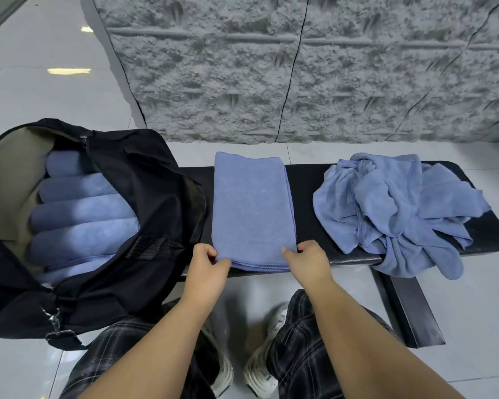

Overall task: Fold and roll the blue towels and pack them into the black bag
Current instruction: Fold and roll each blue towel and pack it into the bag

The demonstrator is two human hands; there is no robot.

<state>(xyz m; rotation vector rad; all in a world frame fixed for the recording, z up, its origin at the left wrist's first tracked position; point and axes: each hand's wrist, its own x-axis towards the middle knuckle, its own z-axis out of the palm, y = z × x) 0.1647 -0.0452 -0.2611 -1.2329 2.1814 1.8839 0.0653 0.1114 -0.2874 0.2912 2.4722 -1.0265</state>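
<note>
The folded towel (252,208) lay flat across the bench (308,185), between the bag (144,197) and a loose pile (392,208) of more towels; it looked soft, light and floppy, so the near corners seemed the best place to hold it and start a tight roll. The left hand (206,262) and right hand (307,262) each pinched one of those corners, fingers closed on the cloth. The bag hid part of the rolls (81,214) inside; I could not tell how many the pile held.
</note>
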